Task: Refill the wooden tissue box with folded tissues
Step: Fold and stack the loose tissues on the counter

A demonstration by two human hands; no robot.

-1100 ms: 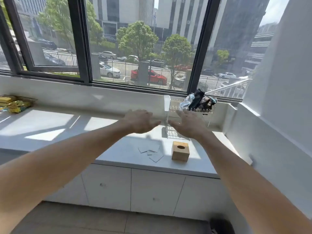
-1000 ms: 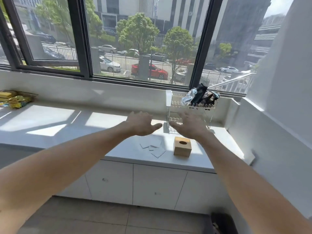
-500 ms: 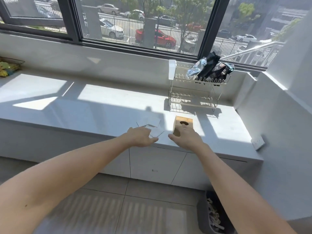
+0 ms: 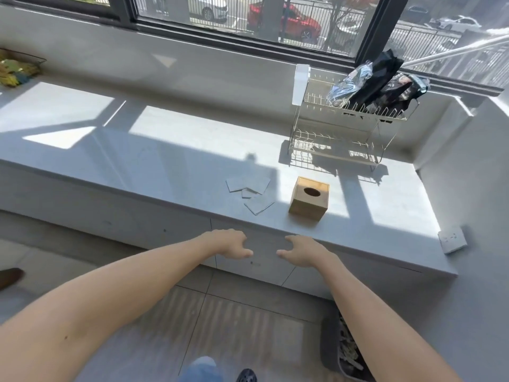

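A small wooden tissue box [image 4: 309,199] with an oval hole in its top stands on the white counter [image 4: 179,161], near the front edge. Just left of it lie several flat folded tissues [image 4: 251,192], partly overlapping. My left hand [image 4: 230,243] and my right hand [image 4: 300,250] hover side by side in front of the counter's edge, below the box and tissues. Both are empty, with fingers loosely curled and apart. Neither touches anything.
A white wire dish rack [image 4: 341,128] holding dark plastic packets [image 4: 377,84] stands behind the box, by the window. A wire basket with yellow items [image 4: 16,68] sits far left. A grey bin [image 4: 344,351] stands on the floor at right. A wall socket [image 4: 452,239] is on the right wall.
The view has tilted downward and come closer to the counter. Both hands have dropped from over the counter to in front of its edge, still empty.
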